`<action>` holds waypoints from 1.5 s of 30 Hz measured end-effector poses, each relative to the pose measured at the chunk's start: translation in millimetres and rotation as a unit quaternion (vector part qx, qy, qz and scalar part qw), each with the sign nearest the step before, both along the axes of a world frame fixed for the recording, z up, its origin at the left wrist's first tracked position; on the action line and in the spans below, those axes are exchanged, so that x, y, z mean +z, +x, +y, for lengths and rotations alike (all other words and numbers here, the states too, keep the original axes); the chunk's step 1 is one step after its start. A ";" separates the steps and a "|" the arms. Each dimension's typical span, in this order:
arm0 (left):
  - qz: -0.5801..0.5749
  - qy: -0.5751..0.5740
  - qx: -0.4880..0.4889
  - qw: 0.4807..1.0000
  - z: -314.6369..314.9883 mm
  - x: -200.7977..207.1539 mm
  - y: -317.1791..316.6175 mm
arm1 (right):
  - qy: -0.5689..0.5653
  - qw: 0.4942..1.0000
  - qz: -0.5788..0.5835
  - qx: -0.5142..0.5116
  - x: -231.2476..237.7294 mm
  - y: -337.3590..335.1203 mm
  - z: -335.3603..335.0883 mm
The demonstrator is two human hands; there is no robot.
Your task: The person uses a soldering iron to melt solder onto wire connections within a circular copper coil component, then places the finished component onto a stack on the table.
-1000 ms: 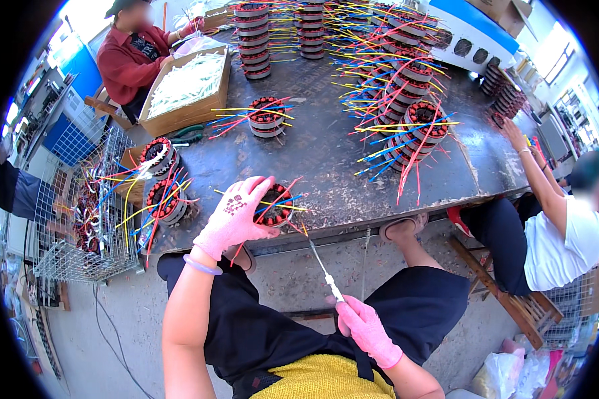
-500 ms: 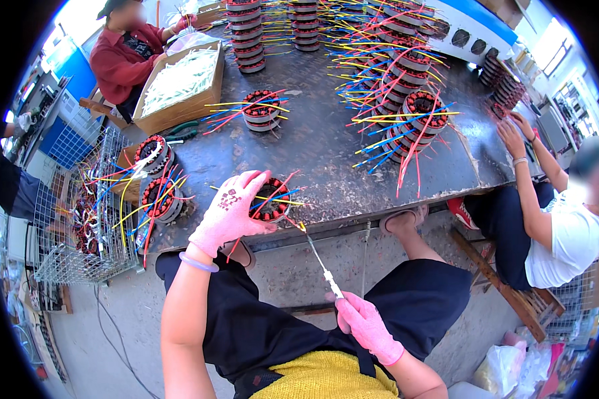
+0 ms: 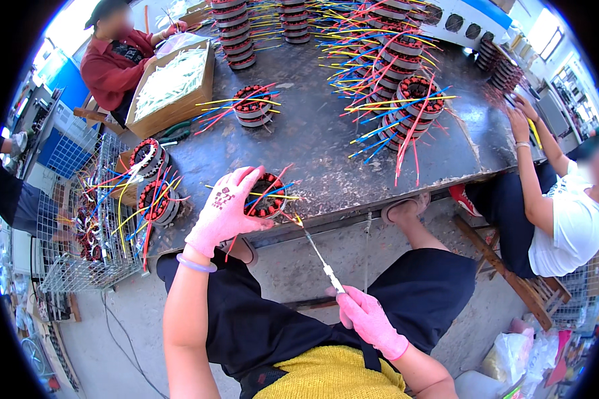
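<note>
On the near edge of the dark table stands a motor stator (image 3: pixel 268 209) with red slots and red, blue and yellow leads. My left hand (image 3: pixel 221 211), in a pink glove, is closed around its left side. My right hand (image 3: pixel 373 324), also gloved in pink, grips a slim tool (image 3: pixel 323 261) with a thin metal shaft and a white collar; its exact kind is unclear. The tool's tip meets a short lead at the stator's near right side, just past the table edge. Two more stators, a nearer one (image 3: pixel 158 201) and a farther one (image 3: pixel 149 156), stand left of my left hand.
Another stator pair (image 3: pixel 253 110) stands mid-table. Tall stator stacks (image 3: pixel 399 73) with splayed leads rise at the back. A cardboard box (image 3: pixel 173 103) of white pieces, green-handled pliers (image 3: pixel 177 132) and a wire basket (image 3: pixel 90 266) are leftward. Co-workers sit at the far left and right.
The whole view has shifted slightly. Both my hands keep nearly the same pose on the stator and tool. A yellow object now shows by the right co-worker's hands.
</note>
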State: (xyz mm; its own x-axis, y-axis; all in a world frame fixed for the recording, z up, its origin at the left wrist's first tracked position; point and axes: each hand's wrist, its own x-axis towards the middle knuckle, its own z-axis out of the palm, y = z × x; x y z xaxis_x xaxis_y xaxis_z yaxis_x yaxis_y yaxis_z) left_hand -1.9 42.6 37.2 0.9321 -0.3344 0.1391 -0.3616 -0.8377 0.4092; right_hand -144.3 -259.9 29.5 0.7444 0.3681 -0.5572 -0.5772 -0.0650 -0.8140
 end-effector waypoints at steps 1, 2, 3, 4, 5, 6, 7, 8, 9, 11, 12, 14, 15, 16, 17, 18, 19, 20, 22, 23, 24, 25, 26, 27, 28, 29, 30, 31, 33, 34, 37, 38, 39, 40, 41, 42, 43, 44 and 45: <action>0.002 -0.001 0.000 1.000 -0.9 0.9 0.4 | -0.006 1.000 -0.005 0.003 0.4 0.4 -0.4; 0.004 0.001 0.003 1.000 -0.2 1.5 -0.3 | 0.002 1.000 -0.004 0.001 -1.0 0.2 0.7; 0.006 0.001 0.003 1.000 -0.8 1.0 -0.2 | 0.007 1.000 -0.003 -0.005 -3.4 -0.6 1.6; 0.007 0.001 0.002 1.000 -1.5 0.5 -0.1 | 0.013 1.000 -0.002 -0.011 -5.2 -1.2 1.5; 0.007 0.002 0.003 1.000 -2.6 0.4 0.0 | 0.003 1.000 -0.009 -0.007 -6.1 -1.0 0.2; 0.008 0.005 0.003 1.000 -2.3 1.2 -0.4 | -0.004 1.000 -0.015 -0.003 -7.0 -0.6 0.4; 0.009 0.008 0.004 1.000 -2.1 1.4 -0.5 | -0.011 1.000 -0.022 0.001 -7.3 -0.3 0.4; 0.010 0.009 0.005 1.000 -1.9 0.8 -0.1 | -0.016 1.000 -0.025 0.006 -7.2 -0.2 -0.2; 0.010 0.009 0.008 1.000 -1.0 0.2 -0.3 | -0.021 0.999 -0.028 0.012 -6.6 0.3 -1.2; 0.011 0.009 0.009 1.000 -0.1 -1.1 -0.2 | -0.022 0.999 -0.027 0.014 -4.2 0.2 -1.3; 0.012 0.009 0.007 1.000 -0.1 -1.8 0.1 | -0.018 1.000 -0.023 0.009 -1.8 0.0 -0.9; 0.013 0.010 0.006 1.000 -0.8 -1.2 0.5 | -0.018 1.000 -0.023 0.008 1.1 0.9 -0.9; 0.013 0.010 0.006 1.000 -1.3 -0.8 0.5 | -0.025 0.999 -0.026 0.011 2.2 1.4 -0.8; 0.013 0.010 0.006 1.000 -1.5 -0.6 0.4 | -0.031 0.999 -0.029 0.014 2.6 1.6 -0.7; 0.013 0.009 0.006 1.000 -1.4 -0.5 0.2 | -0.028 0.999 -0.031 0.016 0.8 1.7 -0.9; 0.012 0.008 0.006 1.000 -0.9 -0.6 -0.1 | -0.024 0.999 -0.034 0.018 -2.8 1.7 -1.0; 0.012 0.008 0.007 1.000 -0.2 -0.5 -0.5 | -0.019 0.999 -0.036 0.021 -5.9 1.5 -1.1; 0.011 0.008 0.006 1.000 -0.3 -0.1 -0.6 | 0.005 1.000 -0.023 0.004 -8.0 0.5 -0.8; 0.010 0.010 0.006 1.000 -1.2 -0.4 -0.3 | 0.054 0.998 0.005 -0.029 -11.8 -2.2 0.7; 0.012 0.007 0.004 1.000 -1.3 -1.3 -0.1 | 0.038 0.999 -0.001 -0.023 -11.8 -2.9 0.8; 0.013 0.005 0.003 1.000 -1.1 -1.9 0.2 | 0.021 1.000 -0.008 -0.015 -10.6 -2.3 0.1; 0.014 0.003 0.002 1.000 -0.6 -1.9 0.0 | 0.004 1.000 -0.015 -0.007 -9.2 -1.6 -0.4; 0.013 0.005 0.005 1.000 -0.2 -1.1 -0.5 | -0.007 1.000 -0.020 0.002 -7.0 -0.6 -0.5; 0.013 0.007 0.006 1.000 -0.6 -0.9 -0.6 | -0.018 0.999 -0.025 0.008 -4.9 -0.4 -0.7; 0.013 0.010 0.006 1.000 -0.8 -0.8 -0.6 | -0.029 0.999 -0.030 0.015 -4.0 -0.3 -1.0; 0.014 0.010 0.009 1.000 -0.9 -0.8 -0.7 | -0.018 0.999 -0.029 0.014 -5.4 -0.3 -1.6; 0.014 0.011 0.009 1.000 -1.4 -0.5 -0.4 | -0.007 1.000 -0.028 0.011 -7.3 -0.5 -2.1; 0.014 0.011 0.009 1.000 -2.1 -0.2 -0.2 | 0.004 1.000 -0.027 0.008 -8.4 -1.0 -2.3; 0.016 0.010 0.008 1.000 -1.9 0.0 -0.5 | 0.002 1.000 -0.018 0.005 -6.5 -0.6 -0.7; 0.017 0.010 0.008 1.000 -1.8 0.2 -0.7 | 0.001 1.000 -0.013 0.004 -4.8 0.2 0.2; 0.020 0.004 0.007 1.000 -3.0 1.6 -0.9 | -0.007 1.000 -0.014 0.003 5.8 3.0 1.5; 0.019 0.006 0.004 1.000 -2.7 1.4 0.1 | -0.002 1.000 -0.010 -0.001 5.3 2.7 1.4; 0.018 0.008 0.002 1.000 -1.7 1.5 0.7 | 0.002 1.000 -0.005 -0.004 4.9 2.1 0.8; 0.017 0.009 0.000 1.000 -1.0 2.0 1.3 | 0.007 1.000 -0.001 -0.006 4.3 1.3 0.1; 0.019 0.006 -0.002 1.000 -1.2 3.4 1.9 | 0.006 1.000 -0.008 -0.002 0.5 0.4 -1.1; 0.021 0.002 -0.005 1.000 -2.6 4.3 2.8 | 0.004 1.000 -0.015 0.002 -4.4 0.0 -2.2; 0.024 -0.002 -0.007 1.000 -3.5 4.6 3.4 | 0.003 1.000 -0.022 0.006 -7.5 -0.6 -2.9; 0.023 -0.002 -0.007 1.000 -3.7 3.7 3.9 | 0.000 1.000 -0.022 0.007 -8.7 -1.4 -3.6; 0.022 -0.002 -0.006 1.000 -3.2 2.8 3.7 | -0.001 1.000 -0.022 0.009 -7.1 -0.9 -2.8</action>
